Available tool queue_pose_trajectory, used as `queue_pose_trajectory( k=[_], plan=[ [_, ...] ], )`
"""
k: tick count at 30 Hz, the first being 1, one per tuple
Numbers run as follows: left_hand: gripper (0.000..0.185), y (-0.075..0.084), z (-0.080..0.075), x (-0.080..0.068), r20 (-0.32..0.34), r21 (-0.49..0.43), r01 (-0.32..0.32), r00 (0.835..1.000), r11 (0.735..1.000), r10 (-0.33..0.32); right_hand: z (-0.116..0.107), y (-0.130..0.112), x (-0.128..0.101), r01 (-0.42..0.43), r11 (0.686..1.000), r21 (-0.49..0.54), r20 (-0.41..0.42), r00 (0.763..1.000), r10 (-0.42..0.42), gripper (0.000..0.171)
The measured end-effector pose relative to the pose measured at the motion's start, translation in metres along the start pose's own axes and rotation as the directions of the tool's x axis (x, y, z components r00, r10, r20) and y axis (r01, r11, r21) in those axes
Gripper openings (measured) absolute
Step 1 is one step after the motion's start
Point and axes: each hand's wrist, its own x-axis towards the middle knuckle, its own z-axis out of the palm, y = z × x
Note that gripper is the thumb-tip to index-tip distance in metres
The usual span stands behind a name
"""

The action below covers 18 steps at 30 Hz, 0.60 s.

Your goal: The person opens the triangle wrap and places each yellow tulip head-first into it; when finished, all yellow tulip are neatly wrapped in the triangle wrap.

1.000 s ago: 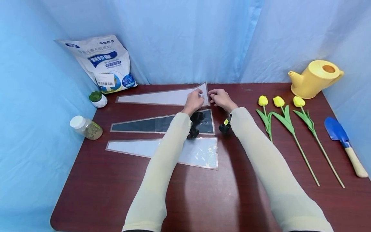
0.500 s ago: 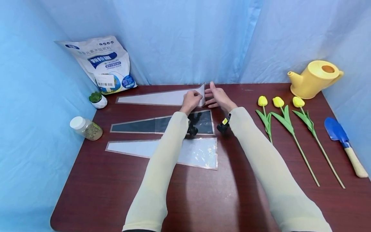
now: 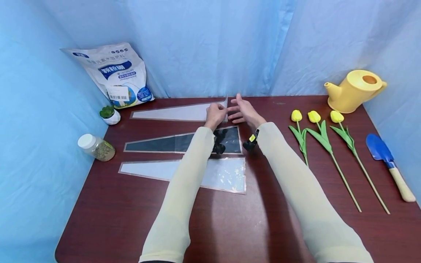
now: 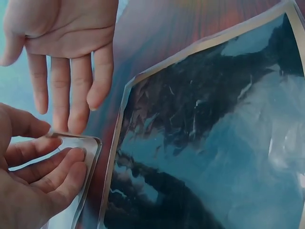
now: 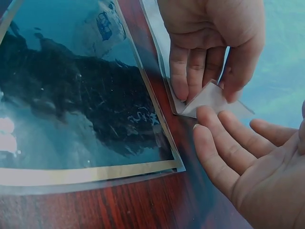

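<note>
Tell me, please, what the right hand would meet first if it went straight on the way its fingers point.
Likely the far sheet, at its raised end, with the left hand beyond; whether the right hand already touches it is unclear.

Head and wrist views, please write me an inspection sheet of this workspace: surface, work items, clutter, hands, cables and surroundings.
Surface: dark reddish-brown table, glossy.
Work items: far white sheet, tapered, wide end bent up; dark sheet and near white sheet lying on the table.
Clutter: white bag, potted plant and lidded jar at left; three yellow tulips, yellow watering can and blue trowel at right.
Hands: left hand pinches the far white sheet's raised end; right hand beside it, fingers extended, contact uncertain.
Cables: nothing seen.
Surroundings: blue curtain behind the table and along both sides.
</note>
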Motion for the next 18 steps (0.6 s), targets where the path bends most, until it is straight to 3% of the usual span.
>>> queue_pose_trajectory(
  k=[7, 13, 18],
  plan=[
    [0.022, -0.0025, 0.0012, 0.0032, -0.038, 0.014, 0.009, 0.999, 1.0, -0.009, 0.0032, 0.0054, 0.0059, -0.007, 0.999, -0.044, -0.031, 1.0, 0.006, 0.055],
    [0.02, -0.0053, 0.0001, 0.0037, -0.036, -0.073, 0.026, 0.999, 0.997, -0.028, 0.0045, 0.0061, 0.0078, -0.022, 0.996, -0.088, -0.077, 0.997, 0.015, 0.045],
    [0.017, -0.0059, -0.001, 0.0027, -0.032, -0.144, 0.057, 0.998, 0.988, -0.062, 0.0068, 0.0025, 0.0085, -0.047, 0.989, -0.144, -0.099, 0.995, 0.033, 0.05]
  ],
)
